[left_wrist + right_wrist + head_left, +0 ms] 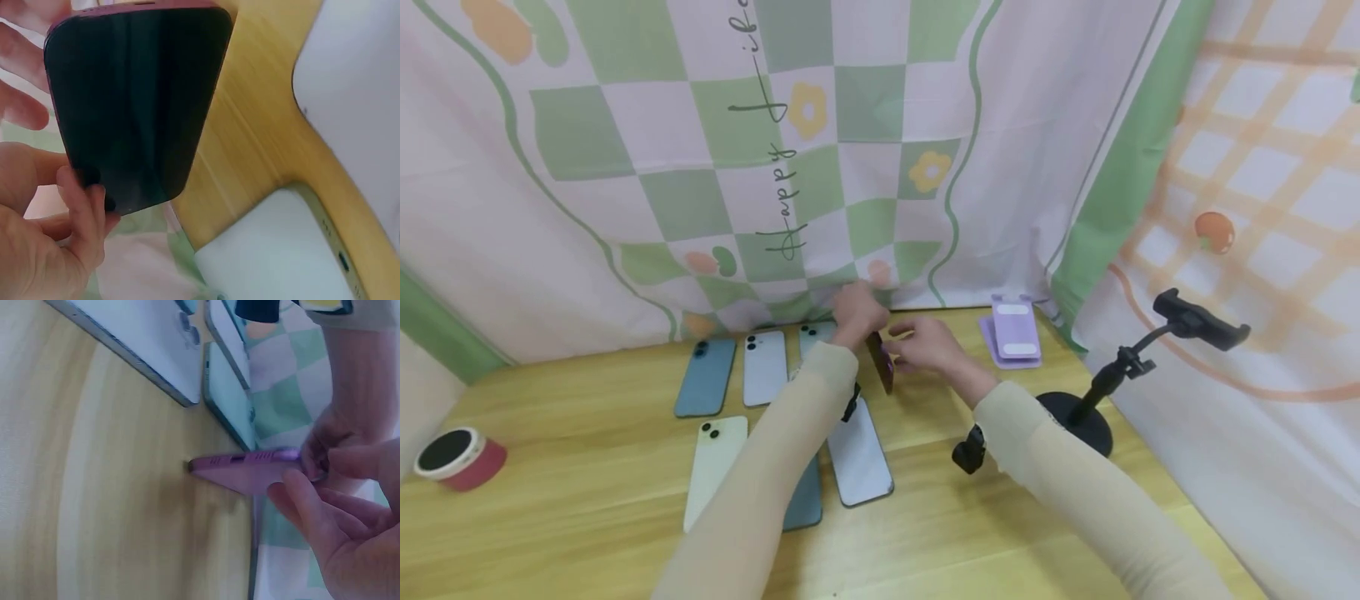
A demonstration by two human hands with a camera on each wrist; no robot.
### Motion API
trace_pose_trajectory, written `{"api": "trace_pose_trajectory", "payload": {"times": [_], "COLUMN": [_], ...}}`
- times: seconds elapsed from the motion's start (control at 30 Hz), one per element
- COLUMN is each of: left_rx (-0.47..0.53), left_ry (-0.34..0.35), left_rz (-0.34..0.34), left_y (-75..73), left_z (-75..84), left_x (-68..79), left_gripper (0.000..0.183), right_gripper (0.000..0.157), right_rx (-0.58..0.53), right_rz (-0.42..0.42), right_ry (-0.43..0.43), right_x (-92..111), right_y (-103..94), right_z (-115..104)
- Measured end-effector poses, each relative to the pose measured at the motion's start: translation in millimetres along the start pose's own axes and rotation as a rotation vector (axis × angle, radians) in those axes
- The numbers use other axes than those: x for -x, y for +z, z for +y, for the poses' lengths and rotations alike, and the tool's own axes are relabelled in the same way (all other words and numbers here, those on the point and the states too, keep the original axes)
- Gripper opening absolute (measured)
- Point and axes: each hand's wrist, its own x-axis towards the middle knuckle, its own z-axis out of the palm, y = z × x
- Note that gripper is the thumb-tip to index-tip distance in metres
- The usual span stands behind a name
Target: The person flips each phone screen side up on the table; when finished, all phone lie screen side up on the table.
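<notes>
A dark-screened phone with a purple-pink frame [137,106] stands tilted up off the table, seen nearly edge-on in the head view. My left hand [859,315] pinches it near one corner, fingertips and thumb at its edge, as the left wrist view shows. On the phone's other side is my right hand [925,343], its fingers loosely bent and spread. In the right wrist view the right fingertips [294,481] overlap the phone's purple back. Close by lies a pale phone [861,454], partly behind the left wrist.
Several more phones lie back-up on the left, among them a blue one [706,377], a lavender one [765,367] and a cream one [715,467]. A purple folding stand [1017,333] and a black phone holder [1078,423] are on the right. A red-and-white round object [462,458] sits far left.
</notes>
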Motion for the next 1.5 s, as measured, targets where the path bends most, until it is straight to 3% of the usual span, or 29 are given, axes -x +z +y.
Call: {"api": "trace_pose_trajectory", "payload": {"times": [0.3,0.5,0.67,0.77,0.9,1.07,1.17,1.27,1.5], "left_rx": [0.079,0.172,0.263,0.188,-0.018,-0.202,-0.236,-0.235,-0.273], "left_ry": [0.008,0.005,0.042,0.115,0.211,0.314,0.353,0.358,0.382], "left_rz": [0.027,0.009,-0.036,-0.047,-0.143,-0.355,-0.440,-0.470,-0.445], "left_y": [4.8,7.4,8.4,6.7,1.9,-3.7,-4.7,-1.3,8.0], "left_z": [-4.9,-10.6,-14.6,-20.0,-34.1,-51.3,-56.6,-61.2,-70.3], "left_x": [-1.2,0.5,4.2,3.7,2.2,2.3,3.6,4.3,2.2], "left_gripper": [0.029,0.047,0.023,0.010,0.012,0.066,0.076,0.079,0.083], "right_gripper": [0.029,0.021,0.023,0.024,0.023,0.024,0.026,0.027,0.029], "right_rx": [0.159,0.274,0.367,0.387,0.375,0.338,0.319,0.301,0.326], "right_rz": [0.143,0.202,0.224,0.224,0.224,0.229,0.231,0.228,0.242], "right_ry": [-0.092,-0.086,-0.064,-0.054,-0.035,-0.011,0.011,0.042,0.048], "right_x": [-3.6,-5.7,-7.5,-9.7,-13.6,-19.3,-21.7,-23.2,-26.4], "right_y": [14.3,17.1,11.5,8.1,6.1,7.0,8.5,10.8,17.4], "right_z": [4.3,6.0,9.9,16.8,30.0,45.9,51.3,53.2,52.0]}}
